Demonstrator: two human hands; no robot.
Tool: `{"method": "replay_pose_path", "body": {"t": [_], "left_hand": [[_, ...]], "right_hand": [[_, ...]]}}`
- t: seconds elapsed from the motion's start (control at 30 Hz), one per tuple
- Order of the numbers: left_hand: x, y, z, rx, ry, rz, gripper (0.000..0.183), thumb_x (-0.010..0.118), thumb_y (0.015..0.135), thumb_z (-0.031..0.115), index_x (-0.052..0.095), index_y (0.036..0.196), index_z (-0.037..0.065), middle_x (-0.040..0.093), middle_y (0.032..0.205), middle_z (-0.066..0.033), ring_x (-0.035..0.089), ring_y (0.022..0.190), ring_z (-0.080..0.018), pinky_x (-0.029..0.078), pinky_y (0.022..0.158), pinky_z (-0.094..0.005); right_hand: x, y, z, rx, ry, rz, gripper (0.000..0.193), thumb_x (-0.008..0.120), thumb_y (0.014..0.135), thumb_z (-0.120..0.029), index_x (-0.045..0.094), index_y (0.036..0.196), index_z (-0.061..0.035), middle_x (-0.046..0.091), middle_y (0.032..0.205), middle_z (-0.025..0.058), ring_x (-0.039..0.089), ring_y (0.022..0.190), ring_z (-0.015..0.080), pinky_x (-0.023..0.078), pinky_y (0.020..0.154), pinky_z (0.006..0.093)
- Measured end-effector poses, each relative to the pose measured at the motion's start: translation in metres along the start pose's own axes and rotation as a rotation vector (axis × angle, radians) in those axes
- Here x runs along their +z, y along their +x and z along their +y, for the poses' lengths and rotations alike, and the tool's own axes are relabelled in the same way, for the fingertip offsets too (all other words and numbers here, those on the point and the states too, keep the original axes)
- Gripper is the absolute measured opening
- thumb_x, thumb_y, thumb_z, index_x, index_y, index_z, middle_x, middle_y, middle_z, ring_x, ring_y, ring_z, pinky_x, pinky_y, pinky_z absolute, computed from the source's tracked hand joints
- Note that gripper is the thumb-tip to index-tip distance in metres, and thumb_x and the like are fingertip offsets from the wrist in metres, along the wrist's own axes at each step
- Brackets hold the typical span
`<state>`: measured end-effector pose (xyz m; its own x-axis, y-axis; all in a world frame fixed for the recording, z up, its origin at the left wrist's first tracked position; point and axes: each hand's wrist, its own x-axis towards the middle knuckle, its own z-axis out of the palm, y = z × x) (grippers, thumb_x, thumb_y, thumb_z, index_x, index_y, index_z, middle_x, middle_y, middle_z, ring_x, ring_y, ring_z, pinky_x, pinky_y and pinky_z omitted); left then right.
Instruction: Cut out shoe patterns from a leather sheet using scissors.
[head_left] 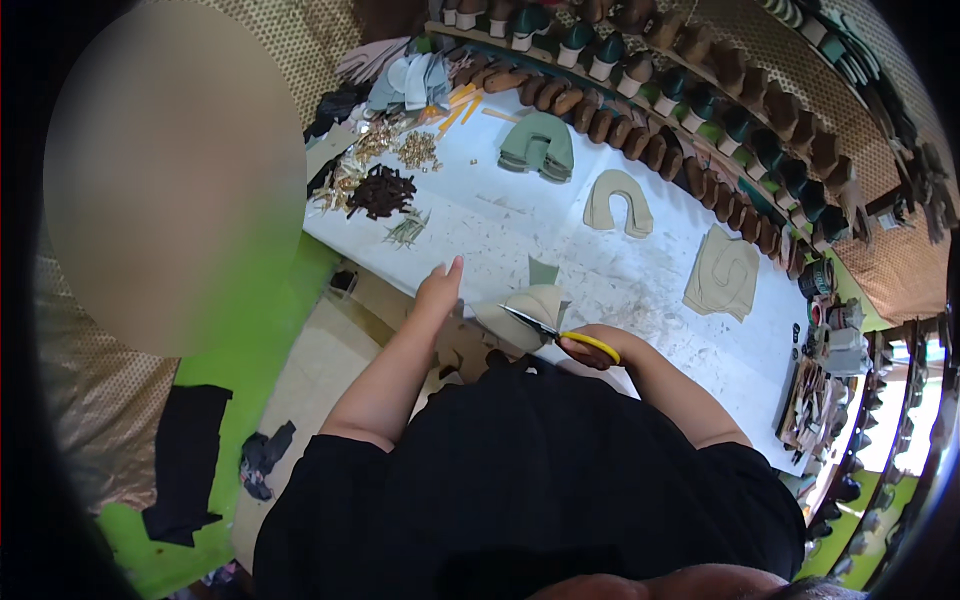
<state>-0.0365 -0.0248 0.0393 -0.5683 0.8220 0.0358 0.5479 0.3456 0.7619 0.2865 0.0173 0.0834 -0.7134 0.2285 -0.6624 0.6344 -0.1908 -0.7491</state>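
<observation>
My right hand [588,346] is closed round the yellow-handled scissors [530,319], whose metal blades point left. The blades lie across a beige, curved piece of sheet material [540,298] at the table's near edge. A small green scrap [543,270] sits just beyond that piece. My left hand [438,291] is raised to the left of the beige piece, with a gap between them. One of its fingers stretches upward and it appears to hold nothing; its other fingers are partly hidden.
On the white table [500,225] lie green U-shaped pieces [535,150], beige U-shaped pieces [600,212] and a beige stack [722,275]. Dark brown strips [382,192] and small gold parts [418,150] are heaped at left. Shoe lasts [630,138] line the back. A blurred oval covers the upper left.
</observation>
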Motion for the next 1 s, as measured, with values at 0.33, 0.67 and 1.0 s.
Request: {"method": "replay_pose_path", "body": {"t": [0.33, 0.67, 1.0], "left_hand": [[0.013, 0.051, 0.068, -0.543, -0.717, -1.080, 0.051, 0.076, 0.083, 0.014, 0.053, 0.128, 0.003, 0.062, 0.113, -0.0112, 0.065, 0.095, -0.0231, 0.055, 0.084, -0.0366], [-0.018, 0.042, 0.269, 0.090, -0.688, -1.073, 0.048, 0.068, 0.088, 0.007, 0.051, 0.133, 0.004, 0.066, 0.101, -0.0057, 0.065, 0.086, -0.0135, 0.054, 0.079, -0.0297], [0.026, 0.069, 0.057, 0.042, -0.325, -1.020, 0.053, 0.072, 0.085, 0.011, 0.052, 0.134, 0.006, 0.063, 0.088, -0.0056, 0.060, 0.075, -0.0135, 0.051, 0.068, -0.0281]], "right_hand": [[-0.024, -0.071, 0.000, -0.059, 0.187, 0.084, 0.049, 0.054, 0.092, -0.059, 0.047, 0.071, -0.0155, 0.036, 0.055, -0.0065, 0.034, 0.046, 0.0055, 0.027, 0.041, 0.0230], [-0.054, -0.232, -0.055, -0.033, 0.086, 0.554, 0.044, 0.063, 0.089, -0.055, 0.052, 0.077, -0.0144, 0.040, 0.057, -0.0054, 0.037, 0.046, 0.0063, 0.030, 0.039, 0.0232], [0.000, -0.050, 0.001, 0.170, 0.088, 0.338, 0.054, 0.061, 0.087, -0.062, 0.049, 0.070, -0.0119, 0.040, 0.054, -0.0027, 0.036, 0.042, 0.0090, 0.028, 0.038, 0.0278]]}}
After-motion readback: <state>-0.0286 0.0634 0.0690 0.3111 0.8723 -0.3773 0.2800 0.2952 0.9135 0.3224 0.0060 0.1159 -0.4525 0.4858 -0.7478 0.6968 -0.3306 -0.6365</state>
